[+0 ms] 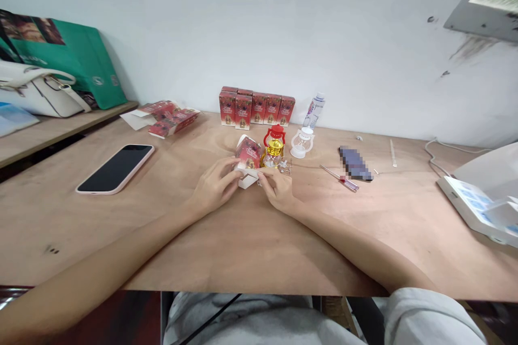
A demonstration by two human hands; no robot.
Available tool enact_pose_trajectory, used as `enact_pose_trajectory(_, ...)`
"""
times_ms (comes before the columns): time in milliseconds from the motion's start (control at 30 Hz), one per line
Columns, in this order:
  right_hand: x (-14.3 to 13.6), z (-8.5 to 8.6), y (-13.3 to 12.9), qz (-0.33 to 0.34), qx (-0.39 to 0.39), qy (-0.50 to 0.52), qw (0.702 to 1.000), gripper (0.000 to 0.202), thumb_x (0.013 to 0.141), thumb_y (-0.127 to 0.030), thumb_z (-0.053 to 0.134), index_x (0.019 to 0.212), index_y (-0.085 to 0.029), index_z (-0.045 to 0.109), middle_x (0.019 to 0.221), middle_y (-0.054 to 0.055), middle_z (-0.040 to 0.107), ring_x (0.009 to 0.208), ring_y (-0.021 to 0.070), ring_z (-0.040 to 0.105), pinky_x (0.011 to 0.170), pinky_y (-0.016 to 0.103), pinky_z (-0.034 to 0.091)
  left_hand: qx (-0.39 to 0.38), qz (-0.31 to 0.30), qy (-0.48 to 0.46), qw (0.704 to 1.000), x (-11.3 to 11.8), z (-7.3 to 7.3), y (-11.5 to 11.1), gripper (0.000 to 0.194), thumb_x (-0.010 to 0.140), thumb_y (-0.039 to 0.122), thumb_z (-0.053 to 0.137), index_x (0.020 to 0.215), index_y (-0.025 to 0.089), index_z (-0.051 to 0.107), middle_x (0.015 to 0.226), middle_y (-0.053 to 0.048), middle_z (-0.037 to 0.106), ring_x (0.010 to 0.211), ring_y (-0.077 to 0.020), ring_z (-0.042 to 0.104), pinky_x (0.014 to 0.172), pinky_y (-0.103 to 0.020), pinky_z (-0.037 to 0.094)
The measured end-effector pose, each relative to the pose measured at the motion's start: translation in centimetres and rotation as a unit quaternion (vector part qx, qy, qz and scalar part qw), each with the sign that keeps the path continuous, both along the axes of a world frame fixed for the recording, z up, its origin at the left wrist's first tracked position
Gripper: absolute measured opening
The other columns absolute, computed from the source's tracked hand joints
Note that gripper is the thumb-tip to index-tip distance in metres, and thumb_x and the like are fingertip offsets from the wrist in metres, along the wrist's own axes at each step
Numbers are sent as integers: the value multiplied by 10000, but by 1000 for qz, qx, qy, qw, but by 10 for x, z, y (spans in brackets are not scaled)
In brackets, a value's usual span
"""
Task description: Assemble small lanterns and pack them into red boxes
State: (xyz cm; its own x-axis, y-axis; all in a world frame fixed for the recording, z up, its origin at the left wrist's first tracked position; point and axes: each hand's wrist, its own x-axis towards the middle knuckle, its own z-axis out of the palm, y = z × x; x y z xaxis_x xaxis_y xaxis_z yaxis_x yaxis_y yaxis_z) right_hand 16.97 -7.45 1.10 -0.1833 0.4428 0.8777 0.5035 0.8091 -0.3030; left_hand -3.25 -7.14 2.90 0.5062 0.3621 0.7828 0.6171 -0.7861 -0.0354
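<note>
A small red printed carton (pixel 248 152) lies tilted at the middle of the table, its white flaps at the near end standing open. My left hand (pixel 218 183) grips the carton's near left side between thumb and fingers. With thumb and fingertips, my right hand (pixel 277 187) pinches a white flap at the near right corner. Just beyond the right hand stand a gold mini lantern (pixel 273 154) and a red mini lantern (pixel 277 132), the gold one in front. A white mini lantern (pixel 302 143) is to their right. Small metal pieces (pixel 285 166) lie beside the gold lantern.
Several upright red cartons (pixel 259 108) and a water bottle (pixel 314 111) stand by the wall. Flattened cartons (pixel 170 118) and a phone (pixel 117 168) lie left. A screwdriver (pixel 342 178), a dark blurred object (pixel 355 164) and a white device (pixel 477 210) are right.
</note>
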Motion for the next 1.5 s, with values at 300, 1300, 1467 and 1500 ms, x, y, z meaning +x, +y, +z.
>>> enact_pose_trajectory(300, -13, -15, -3, 98, -169, 236, 952, 113, 888, -319, 470, 861, -236, 398, 906, 37, 625, 712, 120, 647, 580, 257, 563, 116, 21, 36, 992, -5, 7, 3, 400, 769, 313, 645, 1142, 228, 527, 1240, -138, 524, 1147, -266, 525, 917, -420, 475)
enact_pose_trajectory(1300, -10, 9, -11, 42, -33, -58, 997, 173, 865, -242, 525, 1030, -235, 577, 1027, 78, 511, 976, 171, 561, 855, 356, 509, 141, -7, 98, 985, -14, 7, 13, 251, 819, 302, 597, 1058, 230, 580, 1196, -102, 601, 1162, -235, 544, 954, -408, 480)
enact_pose_trajectory(1467, -11, 9, -11, 48, -48, -38, 997, 183, 845, -240, 549, 1027, -221, 555, 988, 71, 505, 925, 160, 559, 811, 337, 513, 135, -19, 93, 986, -14, 3, 12, 284, 811, 298, 609, 1078, 219, 548, 1196, -107, 609, 1171, -234, 541, 978, -427, 460)
enact_pose_trajectory(1500, -12, 9, -10, 51, -56, -33, 997, 188, 839, -240, 556, 1026, -220, 549, 984, 69, 505, 910, 158, 558, 786, 326, 517, 128, -27, 88, 987, -14, 2, 12, 283, 812, 296, 608, 1075, 215, 537, 1202, -108, 608, 1176, -231, 537, 988, -431, 451)
